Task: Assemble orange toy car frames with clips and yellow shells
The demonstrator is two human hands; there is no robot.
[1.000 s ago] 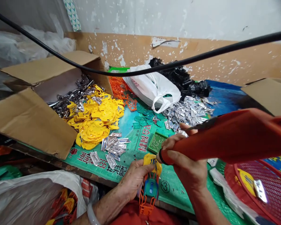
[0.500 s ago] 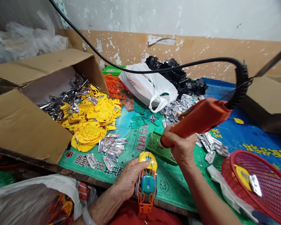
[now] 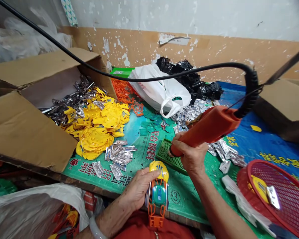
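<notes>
Near the table's front edge, my left hand (image 3: 139, 186) grips a toy car (image 3: 159, 196) with a yellow front, a teal middle and an orange frame; the thumb lies on the yellow part. My right hand (image 3: 192, 153) is wrapped round a red power tool (image 3: 209, 127) with a black cable at its back end. The tool's tip points left and down over a green perforated basket (image 3: 174, 167) and is hidden behind the fingers. Silvery flat parts (image 3: 118, 157) lie left of the basket, beside a heap of yellow shells (image 3: 97, 137).
An open cardboard box (image 3: 27, 132) stands at the left. Behind are a white plastic bag (image 3: 159, 86), black parts (image 3: 189, 76) and orange frames (image 3: 124, 91). A red mesh basket (image 3: 250, 166) stands at the right. The black cable (image 3: 89, 66) arches across the view.
The view has shifted slightly. The black cable hangs lower at the left, and the tool's back end has moved a little left. Both hands keep their hold.
</notes>
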